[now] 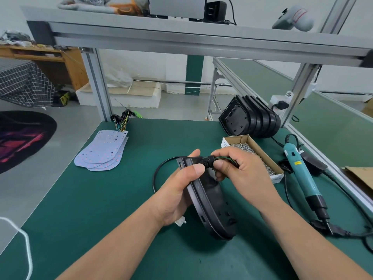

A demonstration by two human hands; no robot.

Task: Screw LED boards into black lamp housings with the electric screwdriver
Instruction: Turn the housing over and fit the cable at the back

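Left hand (175, 195): gripping black lamp housing (214, 215)
Right hand (242, 170): pinching its cable plug (207, 159)
Risk: wires (227, 158) kinking if forced

Single head-worn wide-angle view, forward and down, close above the green worktable (96, 209)

Two bare forearms (121, 241) are seen, uncovered right up to the edge of the picture. The left hand (175, 196) and the right hand (245, 171) are bare as well. The thumbnails (198, 170) are cut short and left plain. Small folds are seen at the knuckles and wrists.
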